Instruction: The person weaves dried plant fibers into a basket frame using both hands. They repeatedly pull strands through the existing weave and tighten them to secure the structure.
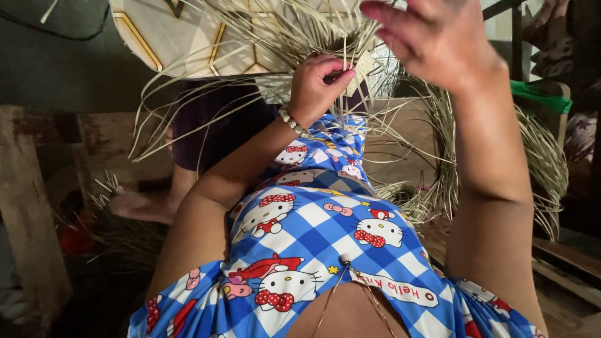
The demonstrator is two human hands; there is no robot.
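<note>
Pinched tight, the left hand [316, 84] closes its grip on a bundle of pale straw strands [294, 31], thumb pressed against curled fingers [335, 69] just at the point where the strands gather into a woven piece [366, 62]; a beaded bracelet [292, 120] circles that wrist. At about one o'clock from it, the right hand [438, 40] hangs in the air with its grip wide — fingers spread and loose, holding nothing, close above the woven piece but apart from it. Loose strands fan out from the held bundle toward nine o'clock and droop down toward seven o'clock, crossing in front of a pale panel with yellow lines [181, 34] at eleven o'clock. More straw lies in a curved heap [538, 163] at three o'clock from the left hand, behind the right forearm, and a smaller tuft [106, 188] shows at eight o'clock near a wooden post [28, 206]. Below the hands, at six o'clock, stretches the person's blue-and-white checked garment [313, 238] printed with cartoon cats. A green band [538, 95] shows at three o'clock by the dark frame — what it belongs to I cannot tell.
</note>
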